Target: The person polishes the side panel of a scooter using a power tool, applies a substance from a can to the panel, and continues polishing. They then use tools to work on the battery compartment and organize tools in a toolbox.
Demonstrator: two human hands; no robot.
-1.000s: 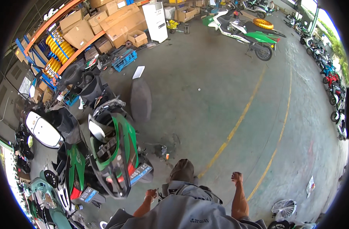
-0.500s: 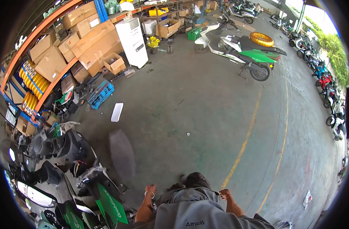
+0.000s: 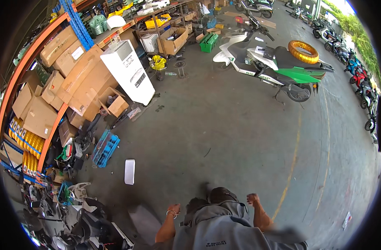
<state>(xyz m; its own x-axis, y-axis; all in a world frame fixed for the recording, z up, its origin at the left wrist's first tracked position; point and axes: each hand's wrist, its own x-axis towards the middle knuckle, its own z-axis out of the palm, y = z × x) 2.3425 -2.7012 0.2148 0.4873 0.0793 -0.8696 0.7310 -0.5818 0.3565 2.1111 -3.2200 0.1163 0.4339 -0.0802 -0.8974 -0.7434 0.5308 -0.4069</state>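
Observation:
My left hand (image 3: 174, 209), with a bracelet at the wrist, hangs beside my body with its fingers curled and nothing visible in it. A dark flat panel (image 3: 144, 221) on the floor shows partly behind my left forearm. On the other side, my right hand (image 3: 253, 199) is held out over the floor, its fingers also curled and no object showing. Neither hand touches anything. Ahead stands a white and green scooter (image 3: 290, 75) with a gold-wrapped tyre (image 3: 303, 52) on its seat. A white flat piece (image 3: 129, 171) lies on the floor ahead and left.
Orange and blue shelving (image 3: 77, 25) with cardboard boxes (image 3: 84, 83) lines the left. Near it are a tall white cabinet (image 3: 130, 73), a blue crate (image 3: 106, 148) and a green crate (image 3: 209, 42). Scooter parts (image 3: 86, 221) pile up at lower left; parked scooters (image 3: 359, 79) line the right.
My view has moved forward: the scooter, cabinet and shelving look nearer, and the white piece and dark panel sit lower. My right hand has swung forward. Both hands remain without a visible object.

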